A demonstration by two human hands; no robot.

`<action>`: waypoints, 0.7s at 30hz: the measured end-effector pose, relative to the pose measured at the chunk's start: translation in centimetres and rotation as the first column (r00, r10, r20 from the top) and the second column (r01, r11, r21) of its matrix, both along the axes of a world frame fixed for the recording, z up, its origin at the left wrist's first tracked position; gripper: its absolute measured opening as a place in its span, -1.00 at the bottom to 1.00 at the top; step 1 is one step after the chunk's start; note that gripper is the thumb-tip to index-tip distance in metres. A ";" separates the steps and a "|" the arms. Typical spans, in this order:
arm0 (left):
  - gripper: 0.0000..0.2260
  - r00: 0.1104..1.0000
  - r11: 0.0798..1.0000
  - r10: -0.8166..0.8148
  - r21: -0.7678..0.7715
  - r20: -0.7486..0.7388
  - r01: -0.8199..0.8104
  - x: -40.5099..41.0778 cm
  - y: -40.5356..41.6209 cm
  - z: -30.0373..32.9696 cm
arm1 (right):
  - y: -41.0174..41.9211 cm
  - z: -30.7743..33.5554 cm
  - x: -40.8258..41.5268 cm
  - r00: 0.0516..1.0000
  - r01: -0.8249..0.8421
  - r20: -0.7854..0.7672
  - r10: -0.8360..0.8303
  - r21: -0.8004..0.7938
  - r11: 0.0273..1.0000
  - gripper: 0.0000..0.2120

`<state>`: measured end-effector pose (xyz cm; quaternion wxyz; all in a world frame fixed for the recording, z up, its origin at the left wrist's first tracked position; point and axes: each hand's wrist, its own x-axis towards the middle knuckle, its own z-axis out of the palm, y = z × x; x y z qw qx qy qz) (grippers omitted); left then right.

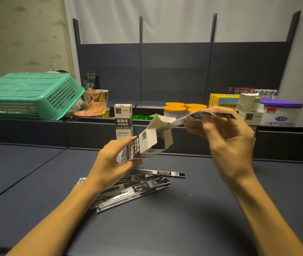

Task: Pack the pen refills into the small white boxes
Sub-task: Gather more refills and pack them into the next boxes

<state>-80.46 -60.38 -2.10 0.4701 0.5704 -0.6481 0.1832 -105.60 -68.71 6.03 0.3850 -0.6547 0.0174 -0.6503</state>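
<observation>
Dark grey shelving backs a dark table (36,182), with an upturned green basket (30,93) far left on the ledge, instant-noodle tubs (96,100) beside it, then a closed small white box (123,121) standing upright.

Left of centre, the left hand (110,159) grips an open white box (145,143) round its lower end, tilted with the mouth up and to the right, flap folded back. Under that wrist lies a loose heap of pen refills (137,183) in clear-and-black sleeves, flat on the table.

To the right, the right hand (226,133) pinches one sleeved refill (198,116) between thumb and fingertips near its far end, the near tip reaching the box mouth — apparently being fed in. The other fingers hang loosely curled.

The refill looks light, thin and slightly bendy, its sleeve likely slick, so a pinch nearer the middle would probably steer it better. The thin card box would crush easily — a gentle hold on its side walls suits it.

Further right sit orange-lidded jars (174,109), another opened box (248,109) and a purple-lidded tub (282,113).
</observation>
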 end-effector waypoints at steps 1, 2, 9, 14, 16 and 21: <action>-0.38 1.000 1.000 -0.004 0.001 0.004 0.004 0.0 0.0 0.0 | -0.1 -0.2 0.1 1.000 0.015 -0.024 -0.016 -0.035 0.999 -0.88; -0.39 1.000 1.000 -0.010 -0.001 0.010 0.010 -0.1 0.1 0.0 | -0.2 -0.5 0.3 0.998 0.038 -0.056 -0.042 -0.075 0.996 -0.87; -0.39 1.000 1.000 -0.014 -0.003 0.011 0.014 -0.1 0.0 0.0 | -1.1 -2.5 1.8 0.883 0.294 -0.189 -0.429 -0.490 0.821 -0.83; -0.39 1.000 1.000 -0.017 0.004 0.000 0.017 0.0 0.0 0.0 | -1.1 -2.3 1.7 0.887 0.333 -0.116 -0.447 -0.510 0.793 -0.82; -0.39 1.000 1.000 -0.016 0.003 -0.005 0.016 0.0 0.0 0.0 | -0.9 -2.4 1.6 0.890 0.328 -0.120 -0.440 -0.504 0.799 -0.82; -0.39 1.000 1.000 -0.014 0.010 -0.002 0.014 -0.2 0.1 0.0 | -0.7 -2.5 1.6 0.866 0.339 -0.131 -0.483 -0.558 0.758 -0.83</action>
